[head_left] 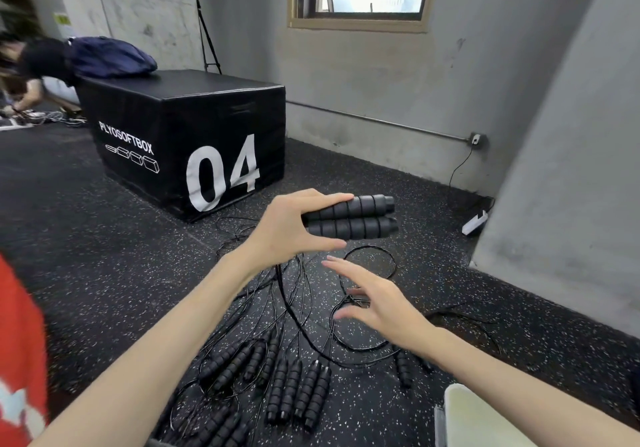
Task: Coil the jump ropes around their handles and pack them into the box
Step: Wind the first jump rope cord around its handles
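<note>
A black rubber gym floor flecked with white (114, 266) is lying under grey concrete walls, with a large black padded plyo box printed "04" (194, 135) standing just behind the work; the left hand (294, 228) is holding a pair of black ribbed foam jump-rope handles (349, 218) side by side above the floor, its grip curled round their near ends with fingers over the top and the thumb stretched out beneath; their thin black cord (287, 301) is trailing down from the hand into a loose tangle; the right hand (374, 297) is hovering below, its grip spread wide and holding nothing. More black foam-handled ropes (298, 391) are lying in rows on the floor nearer the person. The foam is probably offering a light, soft, non-slip hold, so pinching both handles together near one end looks sound; the cord seems slick, springy and prone to snagging its neighbours, so it likely wants taking close to the handles and feeding under tension. I cannot tell where the packing box is.
</note>
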